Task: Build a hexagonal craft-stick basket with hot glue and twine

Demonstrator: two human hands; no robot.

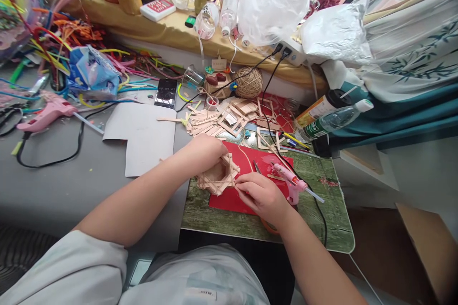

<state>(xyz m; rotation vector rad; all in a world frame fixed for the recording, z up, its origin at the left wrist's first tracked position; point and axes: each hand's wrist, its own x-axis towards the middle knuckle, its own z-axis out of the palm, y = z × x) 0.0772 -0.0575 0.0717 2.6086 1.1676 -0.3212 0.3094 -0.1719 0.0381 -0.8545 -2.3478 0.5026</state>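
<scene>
A small hexagonal basket built of stacked wooden craft sticks (219,176) rests on a red sheet (250,159) over a green mat (315,209). My left hand (205,150) is curled over its far rim, gripping it. My right hand (259,194) is closed in a pinch at the basket's right side, fingertips pressing a stick against it. A pink glue gun (291,183) lies just right of my right hand, its black cord trailing off the mat.
Loose craft sticks and stick frames (229,119) lie behind the basket, with a twine ball (248,82), a phone (166,93), grey card (143,133), a second pink glue gun (43,116) at left, bottles (329,116) at right, and coloured pipe cleaners (71,38).
</scene>
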